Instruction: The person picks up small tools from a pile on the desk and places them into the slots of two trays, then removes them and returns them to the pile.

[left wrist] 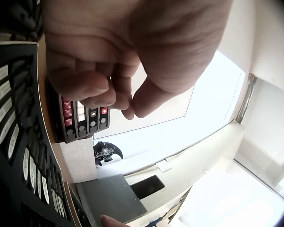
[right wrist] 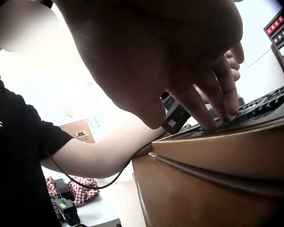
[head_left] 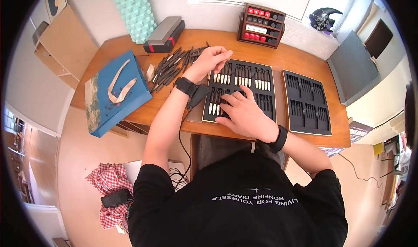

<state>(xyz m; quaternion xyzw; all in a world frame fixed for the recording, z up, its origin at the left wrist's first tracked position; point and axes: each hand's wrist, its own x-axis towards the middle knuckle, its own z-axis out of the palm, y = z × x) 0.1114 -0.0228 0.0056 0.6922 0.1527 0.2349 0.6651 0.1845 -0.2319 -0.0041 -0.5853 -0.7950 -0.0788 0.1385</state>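
Note:
My left hand [head_left: 212, 60] is raised over the upper left corner of a black tray [head_left: 232, 90]. In the left wrist view its fingers [left wrist: 102, 85] curl towards the thumb, and nothing shows between them. Dark-handled pieces with pale ends [head_left: 242, 82] lie in rows in this tray. My right hand [head_left: 246, 112] rests its fingertips at the tray's lower left group; the right wrist view shows the fingers [right wrist: 210, 97] bent down onto the tray [right wrist: 267, 106]. What lies under them is partly hidden. A second tray [head_left: 307, 101], with dark fork shapes, lies to the right.
Many loose dark pieces [head_left: 170, 68] lie heaped left of the tray. Beyond them are a blue bag [head_left: 117, 94] and a grey and black box [head_left: 165, 33]. A wooden rack [head_left: 261, 25] stands at the desk's back. A black cable [head_left: 183, 144] hangs from my left wrist.

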